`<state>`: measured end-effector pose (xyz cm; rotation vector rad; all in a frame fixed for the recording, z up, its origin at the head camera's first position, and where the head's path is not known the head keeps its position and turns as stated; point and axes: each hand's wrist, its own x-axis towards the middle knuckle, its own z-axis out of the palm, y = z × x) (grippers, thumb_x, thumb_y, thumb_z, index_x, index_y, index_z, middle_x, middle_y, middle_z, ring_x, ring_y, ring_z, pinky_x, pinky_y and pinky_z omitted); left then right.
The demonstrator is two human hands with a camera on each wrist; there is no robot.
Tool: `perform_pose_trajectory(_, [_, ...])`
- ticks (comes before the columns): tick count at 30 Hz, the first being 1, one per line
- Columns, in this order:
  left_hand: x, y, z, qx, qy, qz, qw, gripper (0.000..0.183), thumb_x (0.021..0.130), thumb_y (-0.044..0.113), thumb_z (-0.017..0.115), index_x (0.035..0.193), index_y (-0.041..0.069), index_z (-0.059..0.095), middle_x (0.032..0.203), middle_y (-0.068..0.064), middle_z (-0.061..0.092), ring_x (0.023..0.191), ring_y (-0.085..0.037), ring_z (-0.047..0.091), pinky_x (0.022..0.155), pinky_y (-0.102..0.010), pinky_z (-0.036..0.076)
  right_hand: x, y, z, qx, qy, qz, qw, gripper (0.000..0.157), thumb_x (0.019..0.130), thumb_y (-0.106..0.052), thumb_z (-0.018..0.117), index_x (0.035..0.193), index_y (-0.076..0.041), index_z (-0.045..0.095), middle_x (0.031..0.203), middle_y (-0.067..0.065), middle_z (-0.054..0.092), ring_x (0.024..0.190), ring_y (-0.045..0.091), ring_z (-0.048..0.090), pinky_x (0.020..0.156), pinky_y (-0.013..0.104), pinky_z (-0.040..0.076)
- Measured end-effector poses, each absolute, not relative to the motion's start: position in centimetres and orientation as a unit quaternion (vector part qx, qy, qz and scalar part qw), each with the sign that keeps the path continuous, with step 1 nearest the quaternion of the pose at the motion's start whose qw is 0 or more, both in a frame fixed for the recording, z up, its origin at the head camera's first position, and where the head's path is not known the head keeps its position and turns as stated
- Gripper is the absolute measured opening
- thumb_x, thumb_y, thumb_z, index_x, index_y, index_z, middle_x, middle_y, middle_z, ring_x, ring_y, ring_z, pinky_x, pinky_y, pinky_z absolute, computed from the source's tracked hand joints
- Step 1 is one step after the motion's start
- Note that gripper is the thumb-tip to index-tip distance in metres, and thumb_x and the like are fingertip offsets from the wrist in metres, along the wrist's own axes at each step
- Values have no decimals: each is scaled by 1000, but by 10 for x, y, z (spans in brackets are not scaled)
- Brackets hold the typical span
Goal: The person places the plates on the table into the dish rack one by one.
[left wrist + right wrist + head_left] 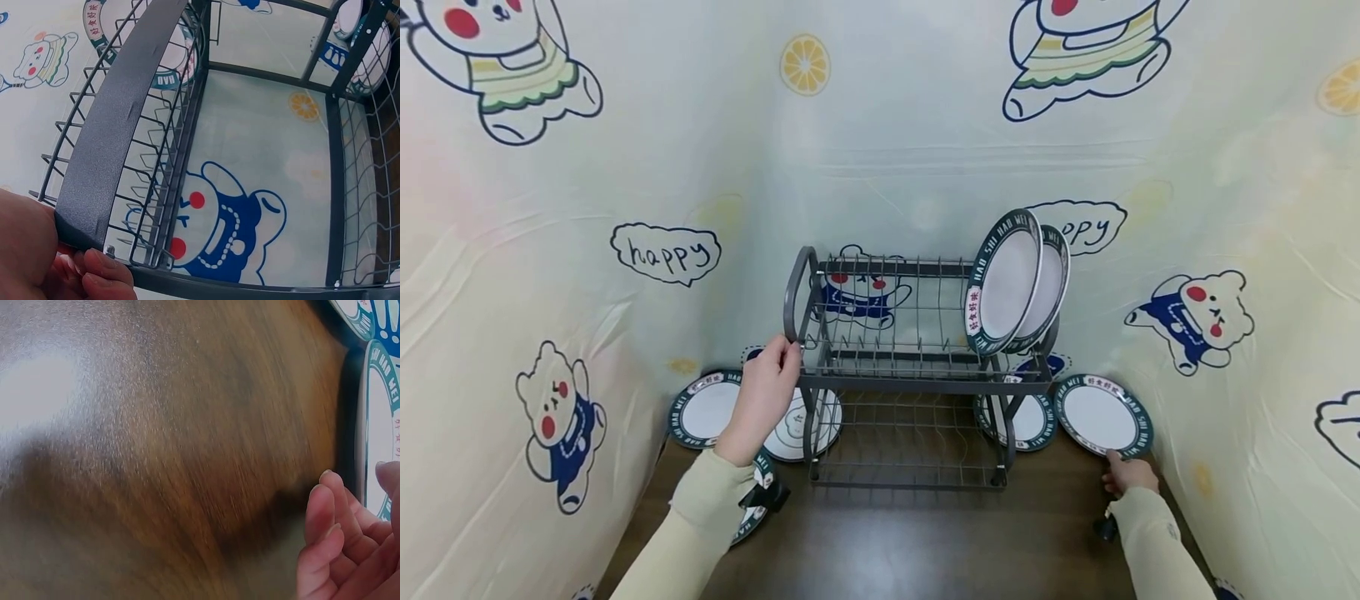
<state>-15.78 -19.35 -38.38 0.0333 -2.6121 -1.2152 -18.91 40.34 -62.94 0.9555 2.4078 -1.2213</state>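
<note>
A dark metal two-tier dish rack (917, 385) stands on the table. My left hand (767, 379) grips its left side frame, with the fingers curled round the bar in the left wrist view. Two white oval plates with green lettered rims, a front plate (1006, 283) and a rear plate (1051, 287), lean upright at the right end of the upper tier. To the right of the rack lies a similar plate (1101, 417). My right hand (1131, 477) pinches its near rim, thumb over the edge and fingers (322, 512) at the outside.
More plates lie around the rack: one at the back left (706, 410), an upside-down plate (790, 429) beside the rack's left leg, one partly under the left forearm (752, 521), and one behind the right leg (1033, 421). Cartoon-printed cloth (887, 200) surrounds the wooden table (910, 542).
</note>
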Motion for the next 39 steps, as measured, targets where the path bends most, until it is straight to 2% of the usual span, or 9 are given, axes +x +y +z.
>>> perform_pose_trajectory(8, [-156, -195, -384, 14, -901, -413, 132, 31, 112, 24, 40, 87, 8, 49, 66, -4, 44, 54, -21, 42, 49, -30, 35, -194, 398, -636, 319, 842, -418, 123, 57, 105, -44, 44, 80, 2, 65, 61, 0, 67, 55, 15, 65, 55, 31, 51])
perform_pose_trajectory(16, [-154, -192, -385, 16, -900, -418, 121, 30, 113, 23, 41, 89, 7, 50, 68, -4, 45, 54, -21, 43, 48, -29, 35, -192, 397, -635, 340, 834, -414, 135, 59, 106, -43, 37, 75, -1, 66, 62, 1, 67, 57, 17, 64, 58, 32, 49])
perform_pose_trajectory(22, [-155, -192, -384, 17, -900, -415, 128, 28, 112, 20, 41, 89, 7, 51, 69, -5, 45, 55, -21, 43, 49, -29, 34, -193, 395, -636, 348, 824, -426, 135, 54, 105, -39, 40, 81, 3, 65, 62, 2, 66, 57, 16, 64, 57, 32, 49])
perform_pose_trajectory(33, [-156, -191, -385, 18, -903, -410, 129, 28, 112, 20, 42, 90, 7, 52, 69, -5, 45, 55, -22, 43, 49, -29, 35, -181, 405, -641, 363, 669, -638, 120, 39, 108, -22, 37, 92, 5, 61, 63, -3, 68, 57, 8, 66, 56, 24, 52])
perform_pose_trajectory(39, [-157, -192, -385, 12, -903, -409, 134, 30, 113, 22, 40, 89, 7, 51, 67, -4, 44, 54, -21, 42, 49, -30, 34, -174, 406, -643, 353, 653, -662, 106, 40, 110, -18, 32, 88, 1, 59, 62, -5, 69, 55, 5, 65, 53, 23, 49])
